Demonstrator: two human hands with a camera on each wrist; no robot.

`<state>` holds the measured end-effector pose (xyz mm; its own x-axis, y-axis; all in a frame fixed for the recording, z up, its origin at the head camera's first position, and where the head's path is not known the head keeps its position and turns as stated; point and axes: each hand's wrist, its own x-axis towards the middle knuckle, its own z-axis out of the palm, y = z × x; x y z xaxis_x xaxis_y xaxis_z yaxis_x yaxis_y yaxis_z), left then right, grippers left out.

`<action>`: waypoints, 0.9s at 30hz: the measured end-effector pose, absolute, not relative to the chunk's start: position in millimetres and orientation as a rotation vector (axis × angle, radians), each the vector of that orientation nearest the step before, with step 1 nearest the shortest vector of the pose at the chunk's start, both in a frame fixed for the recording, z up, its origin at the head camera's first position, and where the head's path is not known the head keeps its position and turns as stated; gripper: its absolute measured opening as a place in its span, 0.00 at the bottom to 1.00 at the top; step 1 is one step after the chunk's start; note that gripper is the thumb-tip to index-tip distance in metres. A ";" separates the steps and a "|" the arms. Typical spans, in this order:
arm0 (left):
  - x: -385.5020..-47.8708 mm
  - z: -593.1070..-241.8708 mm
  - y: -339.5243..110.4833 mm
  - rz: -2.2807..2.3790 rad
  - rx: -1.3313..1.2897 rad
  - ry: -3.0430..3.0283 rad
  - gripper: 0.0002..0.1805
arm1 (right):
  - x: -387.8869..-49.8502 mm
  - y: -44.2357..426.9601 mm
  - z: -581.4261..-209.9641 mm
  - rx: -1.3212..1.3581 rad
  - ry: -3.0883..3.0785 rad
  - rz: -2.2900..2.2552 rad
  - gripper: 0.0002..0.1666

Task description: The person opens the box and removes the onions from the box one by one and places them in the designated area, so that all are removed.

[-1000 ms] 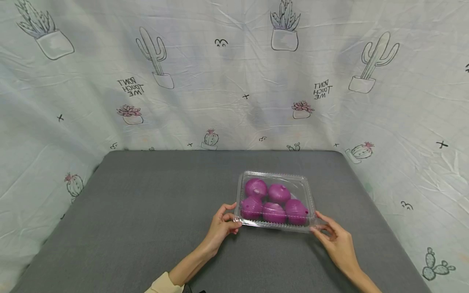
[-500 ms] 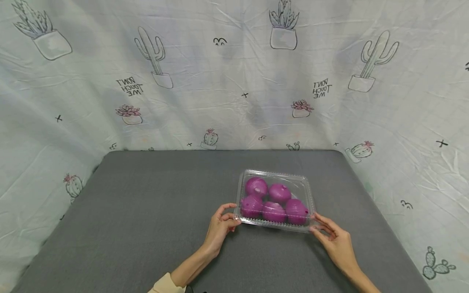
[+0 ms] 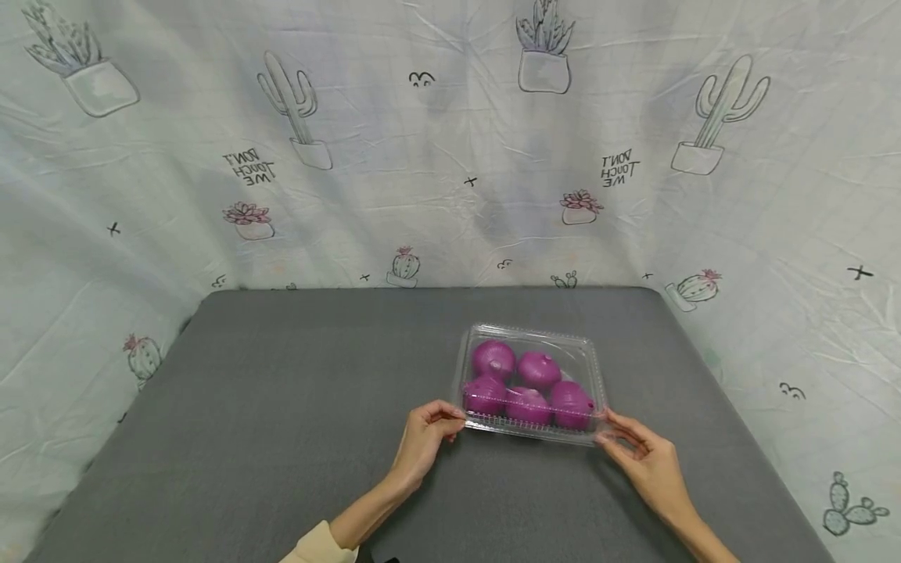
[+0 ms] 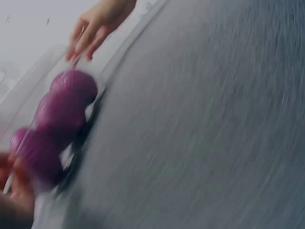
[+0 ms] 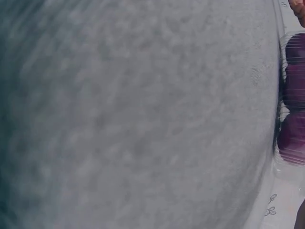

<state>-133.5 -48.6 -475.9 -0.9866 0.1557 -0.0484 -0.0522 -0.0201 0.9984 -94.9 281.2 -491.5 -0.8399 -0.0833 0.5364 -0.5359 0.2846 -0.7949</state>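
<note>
Status: packing looks mostly done, closure unconfirmed. You've got five purple onions [image 3: 528, 407] inside the clear plastic box [image 3: 528, 432], three along the near side, two behind, with a gap at the far right corner. The lid [image 3: 579, 353] looks down over them, but you can't verify from here that the near edge is snapped.

The box is right of centre on the grey counter [image 3: 296, 407], slightly skewed. It seems to rest there; can't tell if the near edge is lifted.

Your left hand [image 3: 422, 442] pinches the near left corner, thumb and fingers nearly together on the rim. Your right hand [image 3: 651, 469] has the near right corner, thumb below, fingers on the edge, narrow gap between. Right wrist view barely shows your grip; go by the head view.

Left to do, my read: press the front edge home, check both corners, let go.
</note>
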 end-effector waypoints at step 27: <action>-210.5 -421.1 -85.9 1.269 1.374 2.873 0.05 | -91.2 285.6 -490.6 0.595 -2.241 1.626 0.29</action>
<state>-210.5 -85.9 -421.1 -0.6445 0.5535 0.5275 0.7627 0.4170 0.4943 -91.2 285.6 -490.6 -0.8661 -0.1494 0.4769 -0.4998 0.2700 -0.8230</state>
